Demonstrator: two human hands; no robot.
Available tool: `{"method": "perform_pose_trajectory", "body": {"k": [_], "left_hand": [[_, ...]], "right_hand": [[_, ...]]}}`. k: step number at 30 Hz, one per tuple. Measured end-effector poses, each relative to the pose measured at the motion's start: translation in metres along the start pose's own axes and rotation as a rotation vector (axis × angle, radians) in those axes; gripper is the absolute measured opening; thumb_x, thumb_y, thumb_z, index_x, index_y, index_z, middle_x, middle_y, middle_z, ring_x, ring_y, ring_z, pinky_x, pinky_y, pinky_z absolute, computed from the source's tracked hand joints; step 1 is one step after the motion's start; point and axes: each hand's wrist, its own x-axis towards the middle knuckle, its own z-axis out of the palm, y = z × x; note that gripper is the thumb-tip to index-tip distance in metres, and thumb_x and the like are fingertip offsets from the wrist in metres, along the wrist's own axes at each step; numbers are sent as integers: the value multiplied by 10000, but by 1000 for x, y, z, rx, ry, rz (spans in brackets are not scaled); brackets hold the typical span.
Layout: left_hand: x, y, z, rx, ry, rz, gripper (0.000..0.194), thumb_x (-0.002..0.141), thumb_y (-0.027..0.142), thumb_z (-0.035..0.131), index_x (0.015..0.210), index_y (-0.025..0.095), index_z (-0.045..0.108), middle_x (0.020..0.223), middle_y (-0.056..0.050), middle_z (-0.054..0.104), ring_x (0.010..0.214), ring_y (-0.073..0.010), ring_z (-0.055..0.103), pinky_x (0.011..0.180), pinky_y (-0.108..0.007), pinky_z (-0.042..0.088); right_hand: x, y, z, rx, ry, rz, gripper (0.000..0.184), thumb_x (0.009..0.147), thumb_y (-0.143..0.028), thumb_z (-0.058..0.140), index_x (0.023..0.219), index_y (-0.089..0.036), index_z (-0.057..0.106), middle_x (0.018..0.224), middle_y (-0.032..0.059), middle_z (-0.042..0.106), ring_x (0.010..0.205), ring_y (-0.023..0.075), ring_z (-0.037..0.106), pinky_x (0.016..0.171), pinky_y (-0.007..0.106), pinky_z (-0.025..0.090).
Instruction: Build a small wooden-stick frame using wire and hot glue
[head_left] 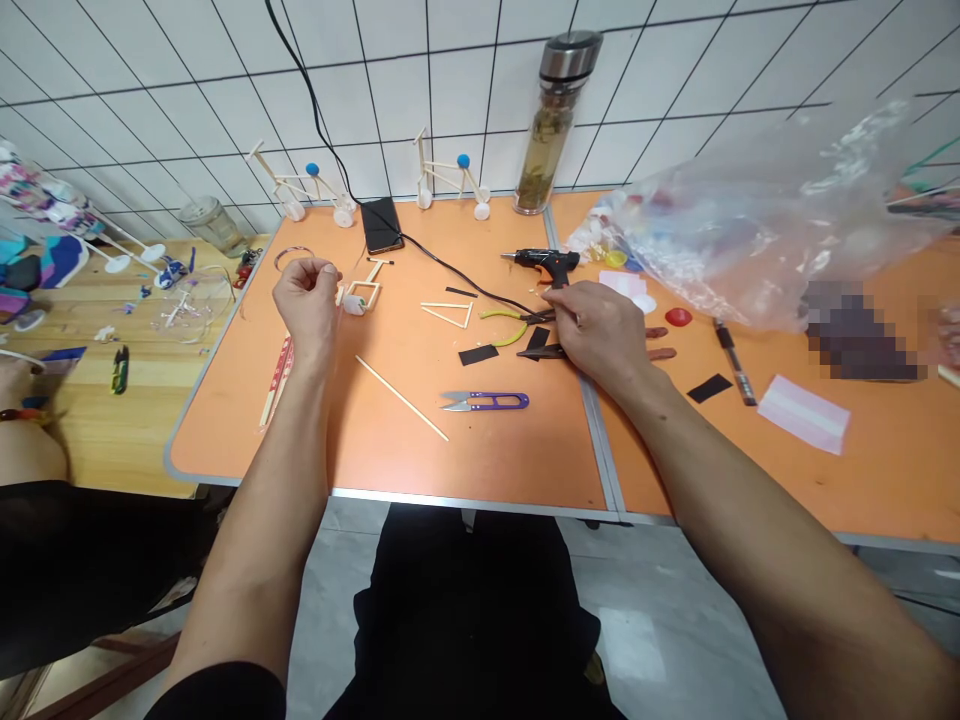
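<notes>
My left hand (pixel 306 303) hovers above the left part of the orange table, fingers pinched together; whatever they hold, if anything, is too small to make out. Beside it lie a small wooden-stick frame (pixel 365 292) and a white wheel-like piece (pixel 355 304). My right hand (pixel 602 328) is closed at the table's seam, just below the black glue gun (pixel 541 260) and over the yellow-handled pliers (pixel 504 314). Its fingertips are partly hidden, so I cannot tell what they grip. Purple thread snips (pixel 487 401) and a thin wooden stick (pixel 401 397) lie between my forearms.
Two stick models with blue balls (pixel 463 161) stand by the tiled wall, near a phone (pixel 381 224) and a glass tea bottle (pixel 550 130). A plastic bag (pixel 742 220), a marker (pixel 735 362) and a red cap (pixel 678 317) are at right. A black cord (pixel 450 268) crosses the table.
</notes>
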Motion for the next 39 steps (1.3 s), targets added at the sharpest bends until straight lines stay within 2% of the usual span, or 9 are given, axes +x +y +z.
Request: {"method": "perform_pose_trajectory", "body": {"k": [4, 15, 21, 39], "left_hand": [[-5, 0, 1, -3, -20, 10, 194, 907, 46, 658, 824, 220, 674, 796, 11, 727, 686, -117, 641, 680, -222, 507], [-6, -1, 2, 11, -34, 7, 171, 903, 88, 689, 817, 234, 666, 787, 13, 732, 658, -120, 610, 654, -226, 511], [-8, -2, 4, 13, -46, 31, 182, 922, 94, 710, 817, 231, 653, 797, 13, 716, 661, -110, 614, 651, -229, 503], [-7, -2, 7, 34, -67, 18, 205, 901, 44, 675, 809, 225, 656, 781, 23, 711, 709, -117, 662, 694, -224, 543]], "right_hand": [[-1, -1, -1, -7, 4, -4, 409, 1013, -132, 590, 1227, -253, 916, 1207, 114, 909, 1105, 355, 844, 872, 476, 639], [-1, -1, -2, -4, -29, 24, 440, 1023, -117, 587, 1284, -251, 915, 1263, 123, 901, 1165, 368, 839, 924, 503, 649], [-1, 0, -4, 26, -37, 14, 419, 1046, -140, 595, 1295, -258, 911, 1273, 135, 897, 1194, 377, 830, 1008, 530, 653], [-1, 0, -3, 21, -32, 18, 398, 1079, -208, 572, 1276, -285, 910, 1229, 131, 898, 1177, 390, 820, 967, 538, 644]]}}
